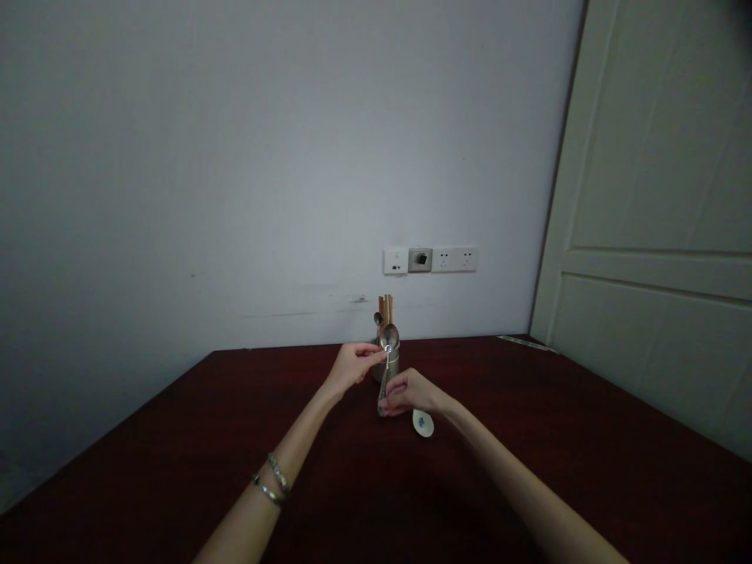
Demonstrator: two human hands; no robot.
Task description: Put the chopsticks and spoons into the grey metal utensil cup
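Observation:
A metal spoon [389, 336] is held bowl-up in front of a utensil holder. My left hand [355, 365] pinches it near the neck, just under the bowl. Lower down, my right hand [406, 391] has its fingers closed round the end of the handle. The grey cylindrical holder [393, 365] stands behind the spoon and is partly hidden by it and my hands. Wooden chopsticks [386, 307] and a smaller spoon [377, 319] rise from it. On the table below my right wrist lies a white spoon [423, 424] with a blue mark; its handle is hidden by my hand.
The dark red table [329, 486] reaches back to a pale wall [264, 157]. Switch and socket plates [455, 259] are on the wall behind the holder. A white panelled door [658, 204] borders the right side. Bracelets [273, 479] circle my left wrist.

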